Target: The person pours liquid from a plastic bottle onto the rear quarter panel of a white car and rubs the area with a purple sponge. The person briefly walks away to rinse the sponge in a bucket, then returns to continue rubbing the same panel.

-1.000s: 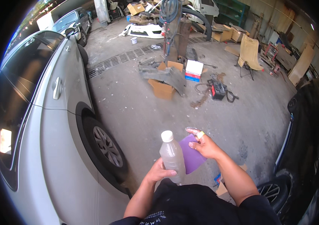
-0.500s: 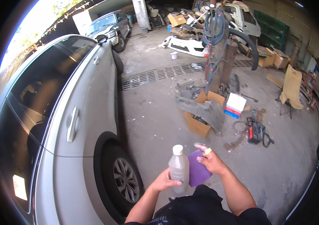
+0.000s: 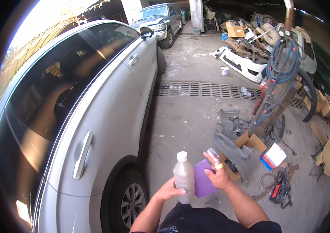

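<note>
My left hand (image 3: 168, 190) is closed round the lower half of a translucent plastic bottle (image 3: 184, 173), which has a white cap and stands upright in the grip. Just right of it, a purple sheet (image 3: 204, 181) is pinched at its right edge by my right hand (image 3: 221, 179); its left edge passes close to or behind the bottle. One right finger points up with a shiny, clear wrapping on its tip, and a yellow band (image 3: 219, 166) circles a finger lower down. The far sides of bottle and sheet are hidden.
A silver car (image 3: 114, 89) stands close on my left. Ahead right are a post with blue hoses (image 3: 283, 62), a grey plastic car part (image 3: 235, 149), a white-and-blue box (image 3: 273, 156) and a black-and-red machine (image 3: 280, 188). A floor grate (image 3: 196, 89) crosses beyond.
My view has swung left and up, so the car and floor items sit farther right. Both hands keep hold of the bottle and sheet; the right fingers are raised slightly more upright.
</note>
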`<state>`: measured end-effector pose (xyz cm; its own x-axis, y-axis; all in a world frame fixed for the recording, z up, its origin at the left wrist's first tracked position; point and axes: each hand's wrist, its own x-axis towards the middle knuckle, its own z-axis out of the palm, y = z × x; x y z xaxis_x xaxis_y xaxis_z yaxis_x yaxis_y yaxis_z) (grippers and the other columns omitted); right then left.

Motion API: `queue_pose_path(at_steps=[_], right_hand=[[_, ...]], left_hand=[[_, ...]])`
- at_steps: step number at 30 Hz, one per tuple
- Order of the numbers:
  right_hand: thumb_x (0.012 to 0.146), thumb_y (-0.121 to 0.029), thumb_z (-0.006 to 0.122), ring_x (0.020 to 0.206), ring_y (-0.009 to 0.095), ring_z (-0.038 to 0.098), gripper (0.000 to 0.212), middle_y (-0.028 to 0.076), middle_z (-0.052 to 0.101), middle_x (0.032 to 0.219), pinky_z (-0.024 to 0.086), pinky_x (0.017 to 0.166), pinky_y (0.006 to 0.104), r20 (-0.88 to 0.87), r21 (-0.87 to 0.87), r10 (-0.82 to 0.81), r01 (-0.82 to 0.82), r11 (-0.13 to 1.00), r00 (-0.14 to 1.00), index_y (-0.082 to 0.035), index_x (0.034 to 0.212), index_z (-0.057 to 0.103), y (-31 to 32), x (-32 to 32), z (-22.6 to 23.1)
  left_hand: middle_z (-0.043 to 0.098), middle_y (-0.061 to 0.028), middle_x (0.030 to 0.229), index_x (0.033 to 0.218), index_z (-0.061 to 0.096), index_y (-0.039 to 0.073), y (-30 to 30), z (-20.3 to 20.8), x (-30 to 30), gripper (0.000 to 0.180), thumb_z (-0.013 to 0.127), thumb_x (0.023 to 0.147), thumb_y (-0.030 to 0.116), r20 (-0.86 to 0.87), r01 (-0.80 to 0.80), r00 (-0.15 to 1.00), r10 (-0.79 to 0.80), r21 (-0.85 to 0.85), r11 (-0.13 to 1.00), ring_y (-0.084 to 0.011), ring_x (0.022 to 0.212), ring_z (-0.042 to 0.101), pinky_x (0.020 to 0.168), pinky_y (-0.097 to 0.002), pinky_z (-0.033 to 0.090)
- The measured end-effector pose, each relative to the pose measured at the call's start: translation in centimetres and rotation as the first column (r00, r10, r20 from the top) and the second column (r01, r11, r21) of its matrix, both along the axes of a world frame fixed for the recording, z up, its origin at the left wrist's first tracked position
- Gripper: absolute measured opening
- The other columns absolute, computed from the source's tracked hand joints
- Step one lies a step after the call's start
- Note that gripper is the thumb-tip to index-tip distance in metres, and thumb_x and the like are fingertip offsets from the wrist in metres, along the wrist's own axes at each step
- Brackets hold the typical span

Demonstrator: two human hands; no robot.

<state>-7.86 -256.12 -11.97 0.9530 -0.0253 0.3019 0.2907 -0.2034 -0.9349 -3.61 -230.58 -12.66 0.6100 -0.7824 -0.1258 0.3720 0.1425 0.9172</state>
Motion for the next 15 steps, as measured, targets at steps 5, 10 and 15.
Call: queue_pose_path(at_steps=[5,10,15], right_hand=[[0.088,0.009,0.053,0.102,0.016,0.064,0.066,0.017,0.065,0.122,0.048,0.093,0.0312,0.189,-0.211,-0.036,0.077,0.975,0.981,-0.002,0.149,0.031,-1.4,14.1,-1.1],[0.087,0.001,0.054,0.092,0.019,0.067,0.056,0.012,0.071,0.100,0.051,0.087,0.0324,0.016,-0.204,-0.222,0.220,0.954,0.975,-0.001,0.143,0.042,-4.2,24.4,1.1],[0.093,-0.021,0.061,0.084,0.026,0.069,0.051,0.014,0.070,0.091,0.052,0.082,0.0372,-0.051,-0.266,-0.232,0.211,0.941,0.971,0.001,0.137,0.049,-7.7,34.2,1.3]], left_hand=[[0.058,-0.0079,0.127,0.140,0.043,0.003,-0.9,-1.6,14.0,0.077,0.082,0.078,0.027,0.054,-0.050,0.997,0.048,0.038,0.998,-0.0196,0.119,0.054,0.105,-0.0384,0.041],[0.058,-0.0146,0.129,0.140,0.042,0.001,-2.1,1.2,26.0,0.080,0.082,0.077,0.030,0.396,-0.222,0.917,0.053,0.394,0.892,-0.0249,0.121,0.055,0.104,-0.0387,0.042],[0.057,-0.0219,0.128,0.138,0.042,0.000,-7.0,0.6,36.5,0.080,0.082,0.074,0.028,0.619,-0.311,0.771,-0.149,0.571,0.760,-0.0336,0.123,0.055,0.104,-0.0417,0.043]])
